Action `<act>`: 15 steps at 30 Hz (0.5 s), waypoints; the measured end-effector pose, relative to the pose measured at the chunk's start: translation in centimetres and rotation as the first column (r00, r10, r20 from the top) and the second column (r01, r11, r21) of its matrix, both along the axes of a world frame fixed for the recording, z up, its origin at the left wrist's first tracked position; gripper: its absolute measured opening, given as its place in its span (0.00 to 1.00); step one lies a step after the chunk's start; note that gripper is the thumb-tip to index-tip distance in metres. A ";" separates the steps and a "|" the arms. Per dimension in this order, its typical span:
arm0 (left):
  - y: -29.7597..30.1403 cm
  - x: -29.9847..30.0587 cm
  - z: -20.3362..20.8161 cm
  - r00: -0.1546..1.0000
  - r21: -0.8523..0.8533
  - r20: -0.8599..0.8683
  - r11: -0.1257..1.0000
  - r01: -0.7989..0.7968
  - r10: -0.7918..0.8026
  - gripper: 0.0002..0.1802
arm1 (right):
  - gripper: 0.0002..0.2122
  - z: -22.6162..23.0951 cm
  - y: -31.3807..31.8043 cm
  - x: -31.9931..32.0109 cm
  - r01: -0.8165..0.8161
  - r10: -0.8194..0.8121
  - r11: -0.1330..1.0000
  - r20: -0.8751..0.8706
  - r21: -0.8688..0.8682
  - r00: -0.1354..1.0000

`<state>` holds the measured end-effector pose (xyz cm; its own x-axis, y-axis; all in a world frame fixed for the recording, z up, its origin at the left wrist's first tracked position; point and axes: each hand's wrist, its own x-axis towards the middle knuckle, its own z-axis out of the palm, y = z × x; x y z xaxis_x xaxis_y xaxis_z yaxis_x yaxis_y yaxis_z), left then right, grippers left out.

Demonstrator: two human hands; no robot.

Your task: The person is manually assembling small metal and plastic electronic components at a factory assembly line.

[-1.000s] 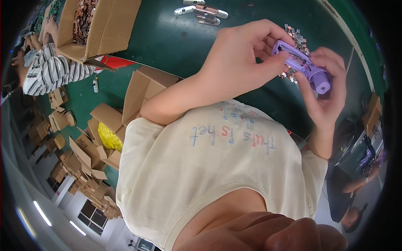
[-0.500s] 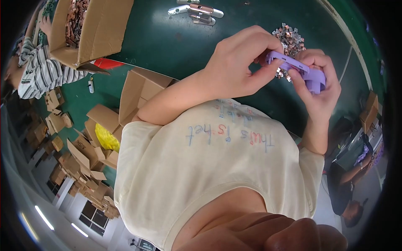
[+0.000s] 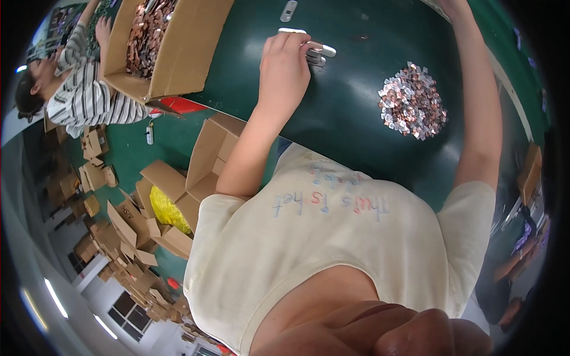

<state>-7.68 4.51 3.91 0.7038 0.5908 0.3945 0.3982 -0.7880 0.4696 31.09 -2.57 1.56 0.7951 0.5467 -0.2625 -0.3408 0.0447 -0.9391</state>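
A: Item: silver metal pieces (image 3: pixel 317 52), above the loose-parts pile (image 3: pixel 412 99) on the surface (image 3: pixel 356 130). Your left hand (image 3: pixel 288 65)?

B: Fingers curled onto them; grip unclear. Right hand unseen. Hasty pulling could scatter them.

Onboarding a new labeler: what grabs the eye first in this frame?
Probably the heap of small coppery and silver metal parts on the dark green table, right of centre. The left hand reaches up the table, fingers on some flat silver pieces. At upper left, an open cardboard box holds more of the coppery parts.
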 end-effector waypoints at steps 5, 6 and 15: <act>2.2 1.8 -1.8 0.966 0.082 0.016 0.963 0.255 -0.257 0.07 | 0.11 3.1 -5.0 -9.1 -0.463 0.580 0.806 0.331 -0.369 0.744; 2.3 2.1 -1.8 0.946 0.097 -0.047 0.941 0.324 -0.321 0.07 | 0.11 3.4 -6.1 -10.3 -0.477 0.721 0.680 0.392 -0.556 0.571; 2.4 5.1 -1.5 0.877 -0.131 -0.221 0.904 0.406 -0.426 0.06 | 0.07 2.7 -10.0 -15.6 -0.244 0.726 0.668 0.543 -0.703 0.423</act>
